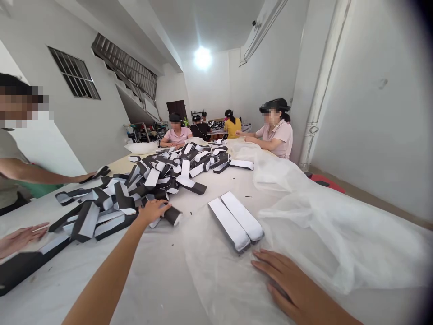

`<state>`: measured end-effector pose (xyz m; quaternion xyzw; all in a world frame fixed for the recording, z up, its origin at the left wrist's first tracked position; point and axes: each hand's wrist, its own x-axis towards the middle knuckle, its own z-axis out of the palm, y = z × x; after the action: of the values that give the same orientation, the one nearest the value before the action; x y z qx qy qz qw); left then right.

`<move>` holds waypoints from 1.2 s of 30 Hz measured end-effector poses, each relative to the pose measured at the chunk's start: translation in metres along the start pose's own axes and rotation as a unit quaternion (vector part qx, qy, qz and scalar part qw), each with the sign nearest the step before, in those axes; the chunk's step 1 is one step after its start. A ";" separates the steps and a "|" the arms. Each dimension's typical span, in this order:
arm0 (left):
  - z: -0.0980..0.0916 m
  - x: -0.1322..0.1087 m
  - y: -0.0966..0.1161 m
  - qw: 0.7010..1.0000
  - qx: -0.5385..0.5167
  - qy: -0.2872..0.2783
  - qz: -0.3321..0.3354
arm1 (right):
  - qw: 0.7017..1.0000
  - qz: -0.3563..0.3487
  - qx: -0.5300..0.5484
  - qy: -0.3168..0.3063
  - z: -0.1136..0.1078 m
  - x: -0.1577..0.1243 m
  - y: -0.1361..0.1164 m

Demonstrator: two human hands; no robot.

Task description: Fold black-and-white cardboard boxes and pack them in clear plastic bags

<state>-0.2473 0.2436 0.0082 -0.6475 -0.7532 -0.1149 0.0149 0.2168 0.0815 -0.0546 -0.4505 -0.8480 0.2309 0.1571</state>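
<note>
My left hand (154,211) reaches over the near edge of a heap of black-and-white folded pieces (162,169). Its fingers are apart and rest on a black piece with a white end (173,215); whether they bear any of its weight I cannot tell. Two long pieces (233,221) lie side by side, white faces up, on a clear plastic bag (209,266). Just beside their near ends, my right hand (284,282) lies open over the plastic, fingers stretched out and holding nothing.
At the left, a co-worker's hand (25,239) lies by the heap, and another person's arm (43,175) reaches in. Crumpled plastic (314,225) spreads along the right side of the white table. Several people sit at the far end, one in pink (277,135).
</note>
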 end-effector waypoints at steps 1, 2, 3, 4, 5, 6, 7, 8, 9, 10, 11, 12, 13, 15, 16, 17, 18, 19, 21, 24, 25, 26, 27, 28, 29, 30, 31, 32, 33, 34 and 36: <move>0.001 -0.012 0.008 1.000 0.005 -0.014 0.025 | 1.000 -0.005 0.002 0.005 0.000 -0.001 0.000; 0.002 -0.024 0.015 0.998 0.007 -0.029 0.052 | 1.000 -0.010 0.001 0.010 0.000 -0.001 0.000; 0.002 -0.036 0.023 0.996 0.006 -0.042 0.077 | 1.000 -0.016 0.000 0.016 0.000 -0.001 0.000; 0.001 -0.048 0.029 0.994 0.005 -0.052 0.100 | 1.000 -0.022 -0.003 0.021 0.000 -0.002 0.000; 0.000 -0.060 0.035 0.991 0.002 -0.061 0.121 | 0.999 -0.028 -0.007 0.025 0.001 -0.002 0.001; -0.002 -0.072 0.040 0.988 -0.002 -0.070 0.139 | 0.999 -0.033 -0.011 0.029 0.001 -0.002 0.001; -0.005 -0.083 0.045 0.985 -0.005 -0.079 0.155 | 0.999 -0.037 -0.015 0.032 0.001 -0.002 0.002; -0.008 -0.095 0.048 0.981 -0.008 -0.089 0.170 | 0.998 -0.041 -0.019 0.034 0.002 -0.002 0.002; -0.013 -0.106 0.052 0.978 -0.010 -0.098 0.182 | 0.998 -0.046 -0.023 0.036 0.002 -0.002 0.002; -0.018 -0.118 0.055 0.975 -0.011 -0.108 0.192 | 0.998 -0.052 -0.027 0.037 0.002 -0.002 0.003; -0.023 -0.129 0.059 0.973 -0.011 -0.115 0.199 | 0.997 -0.057 -0.033 0.039 0.002 -0.002 0.003; -0.028 -0.140 0.063 0.972 -0.009 -0.120 0.203 | 0.997 -0.062 -0.038 0.039 0.002 -0.002 0.003; -0.033 -0.151 0.067 0.972 -0.006 -0.120 0.202 | 0.996 -0.066 -0.045 0.040 0.002 -0.002 0.003; -0.040 -0.171 0.077 0.979 0.005 -0.101 0.178 | 0.995 -0.075 -0.056 0.040 0.002 -0.002 0.003; -0.043 -0.181 0.082 0.984 0.011 -0.084 0.155 | 0.994 -0.079 -0.060 0.041 0.002 -0.003 0.003; -0.044 -0.191 0.087 0.989 0.020 -0.075 0.123 | 0.994 -0.084 -0.063 0.042 0.002 -0.003 0.003; -0.044 -0.200 0.092 0.993 0.031 -0.078 0.087 | 0.993 -0.088 -0.068 0.044 0.002 -0.003 0.003; -0.044 -0.209 0.096 0.994 0.043 -0.090 0.053 | 0.992 -0.092 -0.071 0.046 0.002 -0.004 0.002; -0.043 -0.227 0.102 0.990 0.062 -0.126 0.004 | 0.991 -0.099 -0.076 0.050 0.002 -0.005 0.001; -0.043 -0.249 0.108 0.989 0.069 -0.132 -0.008 | 0.990 -0.106 -0.076 0.056 0.000 -0.007 -0.001; -0.044 -0.255 0.109 0.990 0.068 -0.124 -0.006 | 0.990 -0.107 -0.076 0.058 -0.001 -0.008 -0.001; -0.046 -0.261 0.110 0.991 0.068 -0.116 -0.003 | 0.989 -0.108 -0.076 0.059 -0.001 -0.009 -0.001; -0.047 -0.267 0.110 0.992 0.067 -0.106 -0.001 | 0.989 -0.111 -0.076 0.058 -0.002 -0.009 -0.002; -0.049 -0.273 0.111 0.994 0.063 -0.093 0.001 | 0.989 -0.113 -0.075 0.059 -0.002 -0.009 -0.002; -0.050 -0.279 0.113 0.995 0.056 -0.077 0.002 | 0.989 -0.115 -0.073 0.059 -0.002 -0.010 -0.001; -0.051 -0.286 0.114 0.997 0.047 -0.061 0.001 | 0.989 -0.118 -0.070 0.061 -0.002 -0.010 -0.001; -0.053 -0.293 0.114 0.998 0.036 -0.054 -0.003 | 0.988 -0.121 -0.067 0.063 -0.002 -0.010 -0.001; -0.054 -0.300 0.115 0.998 0.024 -0.059 -0.011 | 0.988 -0.124 -0.064 0.065 -0.002 -0.010 0.000; -0.054 -0.306 0.115 0.997 0.012 -0.076 -0.022 | 0.988 -0.126 -0.061 0.067 -0.001 -0.010 0.001; -0.055 -0.313 0.114 0.995 0.002 -0.098 -0.033 | 0.988 -0.128 -0.059 0.069 -0.001 -0.010 0.002; -0.055 -0.322 0.110 0.991 -0.013 -0.129 -0.042 | 0.987 -0.133 -0.055 0.075 0.000 -0.009 0.003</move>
<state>-0.0948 -0.0654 0.0234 -0.6247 -0.7738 -0.0405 -0.0961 0.2239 0.0752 -0.0572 -0.3580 -0.8975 0.1268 0.2241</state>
